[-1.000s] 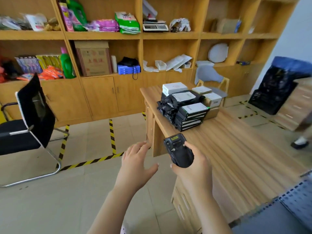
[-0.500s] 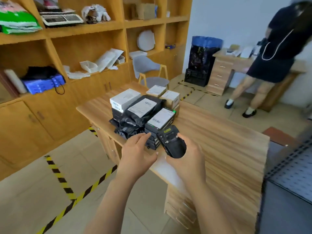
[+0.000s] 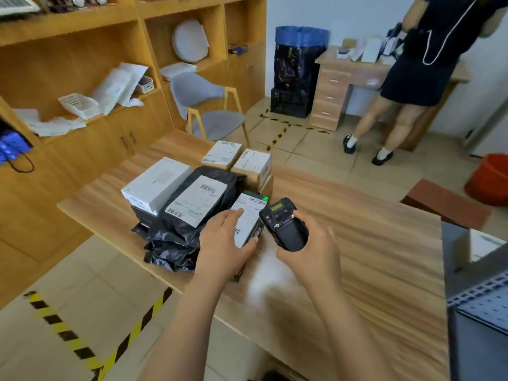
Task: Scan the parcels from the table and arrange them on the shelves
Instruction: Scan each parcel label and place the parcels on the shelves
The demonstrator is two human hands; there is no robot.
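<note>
At the near edge of the pile, a black box [image 3: 247, 213] with a white shipping label, on top of its stack on the counter [image 3: 371, 257]; gripped by the left hand [image 3: 224, 243], fingers spread over the label, thumb curled at the near edge. Just beside it on the right, a handheld scanner [image 3: 283, 224], clasped in the right hand [image 3: 313, 251], small screen turned upward. Behind and to the left: a black poly mailer [image 3: 192, 213] with its own label; a white carton [image 3: 156, 182]; two labelled cardboard boxes [image 3: 223, 154] beyond. Probably the scan step, with one parcel picked out; whether lifted clear of the stack, impossible to tell. Next, by judgement: barcode kept flat and uncovered toward the scanner's head; then a carry to the wooden shelves [image 3: 68, 31] on the left. Farther off, a grey chair [image 3: 217, 119]; a person in dark clothes [image 3: 417, 64] at a desk.
</note>
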